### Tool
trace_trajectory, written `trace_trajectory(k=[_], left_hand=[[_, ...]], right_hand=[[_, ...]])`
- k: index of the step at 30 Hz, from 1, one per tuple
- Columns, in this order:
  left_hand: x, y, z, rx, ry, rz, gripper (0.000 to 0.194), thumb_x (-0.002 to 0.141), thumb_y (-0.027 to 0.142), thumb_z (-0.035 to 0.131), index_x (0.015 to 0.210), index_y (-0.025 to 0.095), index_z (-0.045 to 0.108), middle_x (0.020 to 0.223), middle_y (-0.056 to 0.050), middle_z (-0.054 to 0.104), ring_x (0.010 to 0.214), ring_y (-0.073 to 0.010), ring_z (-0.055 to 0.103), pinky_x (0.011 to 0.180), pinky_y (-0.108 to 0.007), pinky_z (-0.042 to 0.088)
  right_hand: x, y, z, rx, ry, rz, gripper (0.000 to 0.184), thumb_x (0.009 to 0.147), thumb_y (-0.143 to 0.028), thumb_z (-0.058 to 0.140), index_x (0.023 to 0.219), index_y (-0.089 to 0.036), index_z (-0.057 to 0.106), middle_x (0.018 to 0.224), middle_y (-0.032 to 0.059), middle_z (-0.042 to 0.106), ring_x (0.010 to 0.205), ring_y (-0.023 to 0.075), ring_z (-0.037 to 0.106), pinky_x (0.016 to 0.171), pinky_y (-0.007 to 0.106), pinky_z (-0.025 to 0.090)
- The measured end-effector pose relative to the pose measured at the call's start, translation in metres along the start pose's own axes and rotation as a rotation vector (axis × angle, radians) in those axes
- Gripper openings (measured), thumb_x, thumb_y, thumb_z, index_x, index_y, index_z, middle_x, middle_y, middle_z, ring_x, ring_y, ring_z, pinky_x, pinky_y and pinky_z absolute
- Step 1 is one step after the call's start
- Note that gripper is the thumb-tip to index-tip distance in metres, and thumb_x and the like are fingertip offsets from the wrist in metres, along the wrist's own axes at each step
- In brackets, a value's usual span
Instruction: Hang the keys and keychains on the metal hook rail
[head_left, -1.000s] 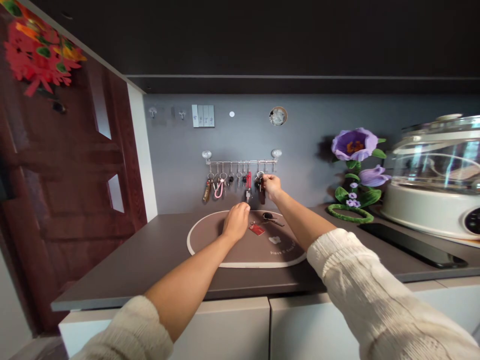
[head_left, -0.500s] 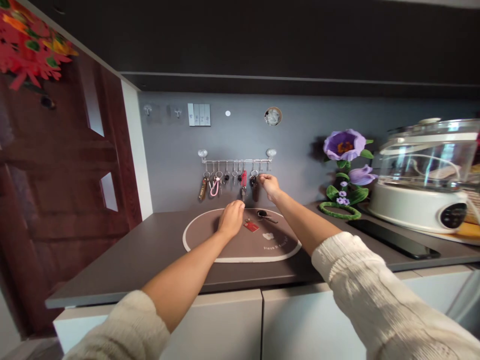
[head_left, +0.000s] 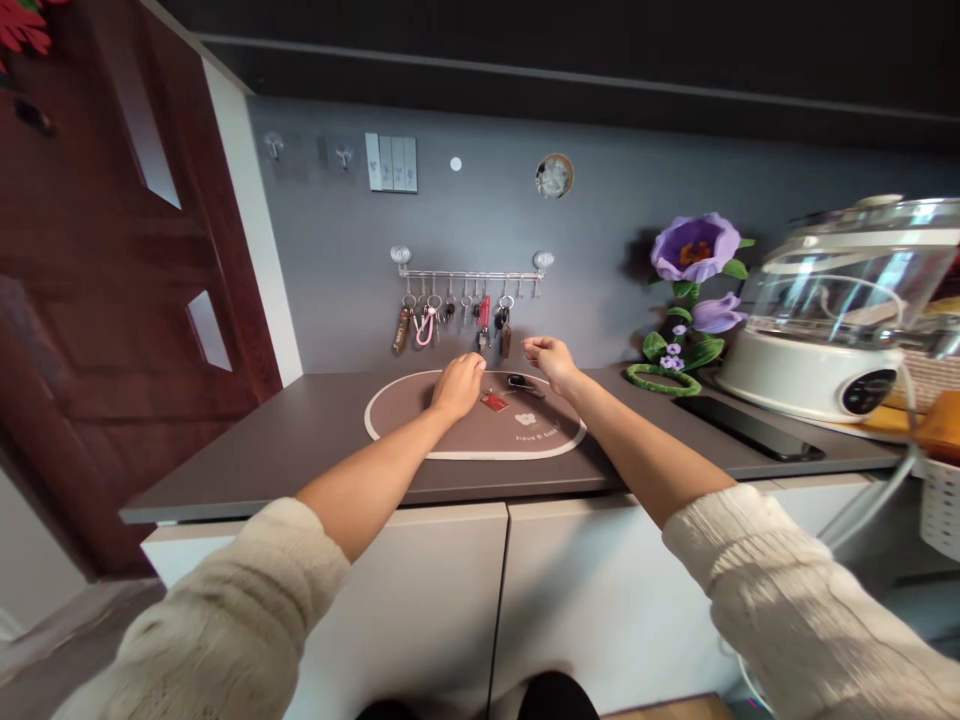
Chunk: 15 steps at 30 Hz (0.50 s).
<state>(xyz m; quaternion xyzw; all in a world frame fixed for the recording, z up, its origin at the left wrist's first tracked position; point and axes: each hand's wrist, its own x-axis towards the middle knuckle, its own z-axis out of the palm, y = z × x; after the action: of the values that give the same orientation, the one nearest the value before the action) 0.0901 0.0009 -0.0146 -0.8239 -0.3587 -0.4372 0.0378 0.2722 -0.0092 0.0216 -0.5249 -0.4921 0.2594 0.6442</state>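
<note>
Two bare hands are shown below a clear hook rail, which is taken as the landmark for all places. The left hand is seen below its middle, in front of a mat; its fingers are bent and narrowly closed, but their tips are partly turned away, and whether anything is gripped cannot be told. The right hand is seen below the rail's right end; its fingers are curled and drawn together at the tips, with no object visible between them. Nearest to it, a brown fob is suspended from the rail, apart from the fingertips. A red strap with keys is hung just above the left hand. Farther left along the rail, a pink loop and a brown tag are hung among other keys.

Below the rail, a red tag and a black fob with a key are laid on the mat, between the two hands. The mat is borne by a dark counter. Right of the rail are placed a purple flower ornament, a black phone and a white appliance topped by a transparent container, through which a pale cord is seen.
</note>
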Motion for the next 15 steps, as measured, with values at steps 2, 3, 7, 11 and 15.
trace_trajectory(k=[2,3,7,11,15], left_hand=[[0.000,0.000,0.000,-0.005,-0.005,0.005,0.023,0.089,0.023,0.032,0.086,0.018,0.054,0.087,-0.006,0.060,0.086,-0.0177,0.054,0.078,-0.029,0.039],[0.000,0.000,-0.001,-0.009,-0.006,0.005,0.023,0.089,0.023,0.032,0.086,0.018,0.054,0.087,-0.006,0.060,0.086,-0.0177,0.053,0.078,-0.029,0.039],[-0.001,0.000,-0.002,-0.011,-0.023,-0.004,0.022,0.089,0.024,0.034,0.087,0.017,0.054,0.088,-0.006,0.060,0.085,-0.0176,0.053,0.077,-0.029,0.039],[-0.001,0.000,-0.003,-0.015,-0.044,-0.004,0.022,0.088,0.023,0.034,0.087,0.017,0.055,0.089,-0.006,0.061,0.085,-0.0171,0.053,0.077,-0.029,0.039],[-0.001,0.000,-0.002,-0.018,-0.061,0.004,0.021,0.088,0.024,0.035,0.087,0.018,0.055,0.089,-0.006,0.061,0.086,-0.0173,0.053,0.077,-0.029,0.039]], right_hand=[[-0.007,0.007,-0.003,-0.055,-0.018,-0.033,0.004,0.067,-0.013,0.059,0.071,-0.014,0.059,0.063,-0.0017,0.057,0.058,0.0065,0.048,0.061,0.020,0.038],[-0.009,0.010,-0.004,-0.093,-0.031,-0.052,0.004,0.067,-0.014,0.059,0.071,-0.014,0.060,0.064,-0.0014,0.058,0.058,0.0068,0.048,0.061,0.020,0.038],[-0.016,0.019,-0.008,-0.359,-0.143,-0.120,0.004,0.068,-0.014,0.061,0.065,-0.016,0.062,0.060,-0.0019,0.059,0.054,0.0074,0.048,0.059,0.021,0.037],[-0.015,0.023,-0.011,-0.571,-0.180,-0.194,0.011,0.059,-0.010,0.069,0.056,-0.018,0.063,0.050,-0.0042,0.056,0.052,0.0085,0.047,0.059,0.021,0.035],[-0.010,0.029,-0.012,-0.606,-0.194,-0.235,0.017,0.053,-0.006,0.072,0.049,-0.020,0.063,0.046,-0.0047,0.054,0.051,0.0092,0.045,0.057,0.021,0.033]])
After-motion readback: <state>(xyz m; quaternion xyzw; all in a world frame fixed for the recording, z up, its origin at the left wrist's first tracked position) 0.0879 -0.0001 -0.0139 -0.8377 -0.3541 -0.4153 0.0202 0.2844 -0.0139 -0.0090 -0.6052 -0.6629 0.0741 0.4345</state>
